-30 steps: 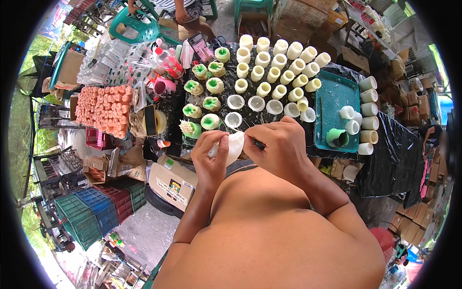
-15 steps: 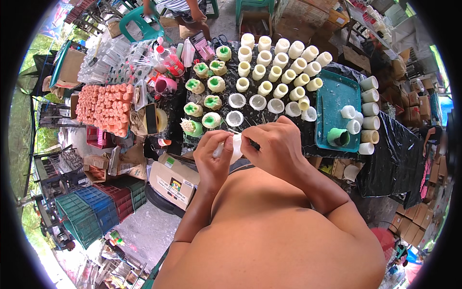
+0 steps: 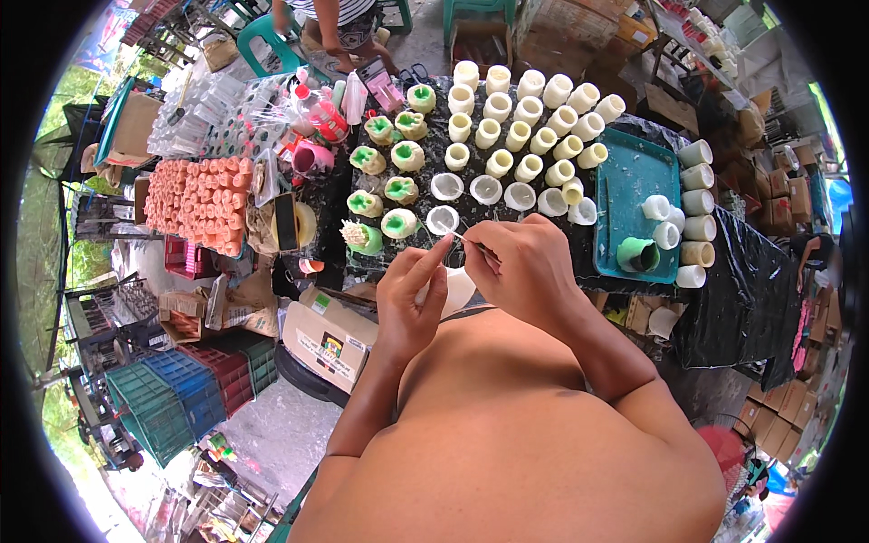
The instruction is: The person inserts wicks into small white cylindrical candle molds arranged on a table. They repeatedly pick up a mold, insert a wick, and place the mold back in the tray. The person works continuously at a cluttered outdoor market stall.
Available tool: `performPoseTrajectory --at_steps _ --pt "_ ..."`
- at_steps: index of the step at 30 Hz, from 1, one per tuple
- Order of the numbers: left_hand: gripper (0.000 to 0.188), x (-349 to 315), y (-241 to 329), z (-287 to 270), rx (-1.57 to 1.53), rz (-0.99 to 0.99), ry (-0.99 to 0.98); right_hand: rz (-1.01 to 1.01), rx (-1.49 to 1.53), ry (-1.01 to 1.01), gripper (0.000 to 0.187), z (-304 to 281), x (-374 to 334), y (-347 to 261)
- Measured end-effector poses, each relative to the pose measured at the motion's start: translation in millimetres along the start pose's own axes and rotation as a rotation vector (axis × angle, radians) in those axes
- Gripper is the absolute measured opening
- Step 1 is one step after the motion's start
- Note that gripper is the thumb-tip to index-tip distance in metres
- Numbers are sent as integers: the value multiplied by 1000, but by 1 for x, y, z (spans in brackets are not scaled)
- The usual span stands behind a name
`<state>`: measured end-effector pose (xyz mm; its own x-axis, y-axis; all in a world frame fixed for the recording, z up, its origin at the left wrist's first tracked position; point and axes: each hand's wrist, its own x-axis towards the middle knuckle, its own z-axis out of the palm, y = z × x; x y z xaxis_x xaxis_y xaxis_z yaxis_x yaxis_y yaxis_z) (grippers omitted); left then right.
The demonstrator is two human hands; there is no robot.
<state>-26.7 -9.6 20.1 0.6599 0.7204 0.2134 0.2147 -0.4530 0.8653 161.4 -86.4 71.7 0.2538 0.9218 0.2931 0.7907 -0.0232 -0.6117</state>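
Close to my body, my left hand [image 3: 407, 299] grips a whitish, translucent cup-like piece [image 3: 460, 291], partly hidden behind the fingers. Just above it, my right hand [image 3: 529, 267] pinches a thin white stick [image 3: 458, 234] between thumb and fingertips. The stick's end reaches toward the left fingertips; I cannot tell if they touch it. Ahead, a row of translucent white cups [image 3: 486, 190] stands on the table. To their left are white cups with green insides [image 3: 399, 223], and a green cup [image 3: 364, 240] with a bundle of pale sticks.
Rows of cream-coloured cups [image 3: 517, 136] fill the far table. A teal tray [image 3: 615, 199] on the right holds a green cup [image 3: 638, 255] and small white cups. Orange-pink pieces [image 3: 195, 204] are massed at left. A cardboard box [image 3: 321, 344] sits below; another person [image 3: 348, 36] stands beyond the table.
My right hand has risen slightly from the cup-like piece, and the thin white stick now shows in its fingertips. My left hand has shifted slightly, baring more of the piece. The other person has moved.
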Motion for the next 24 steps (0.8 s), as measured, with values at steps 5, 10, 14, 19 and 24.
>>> performPoseTrajectory --at_steps 5,10,14,19,24 --pt "55 0 7 -2 49 35 -96 131 137 -77 9 -1 -2 -4" --pt "51 0 9 -3 107 58 -113 189 216 -163 14 0 -2 -1" --pt "62 -4 -1 -3 161 94 -85 139 214 -199 16 -3 -4 6" --pt "63 -3 1 -4 151 59 -100 279 296 -209 19 -9 -5 -1" --pt "42 1 11 4 116 102 -62 395 363 -157 20 0 -8 -3"
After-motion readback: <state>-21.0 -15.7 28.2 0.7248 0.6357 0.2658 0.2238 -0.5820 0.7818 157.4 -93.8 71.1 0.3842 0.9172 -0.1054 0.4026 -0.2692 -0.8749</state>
